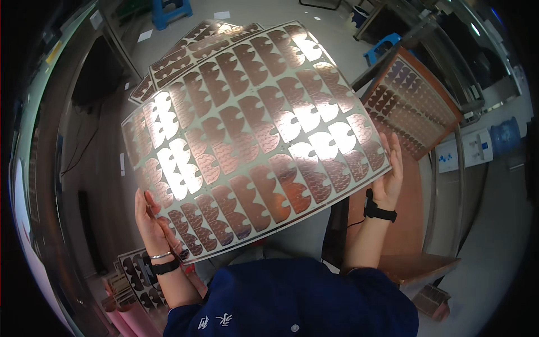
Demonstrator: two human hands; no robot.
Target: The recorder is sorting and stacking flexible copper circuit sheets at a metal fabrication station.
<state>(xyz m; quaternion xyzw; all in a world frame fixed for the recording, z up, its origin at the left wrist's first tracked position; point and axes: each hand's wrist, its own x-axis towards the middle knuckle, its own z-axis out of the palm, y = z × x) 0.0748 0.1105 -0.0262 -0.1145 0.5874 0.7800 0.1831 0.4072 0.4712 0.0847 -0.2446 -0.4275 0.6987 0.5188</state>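
Observation:
A large, thin rectangular circuit board panel (247,151) lies tilted in front of me. Rows of shiny copper-coloured, notched shapes cover its pale surface, and bright light glares off several of them. My left hand (150,223) grips the panel's near left corner, its thumb over the edge and a bracelet and dark band at the wrist. On the opposite side, my right hand (390,168) holds the right edge near the corner, its fingers upright along the rim; part of it is hidden behind the panel. A black watch band (379,210) circles that wrist.
Similar panels (193,48) lie beyond the far edge. To the right, another patterned panel (415,101) leans in an orange-brown frame. A brown board (365,230) stands below it. Blue stools (168,12) sit at the back. Pink rolls (132,319) and a dark-patterned panel (135,275) are lower left.

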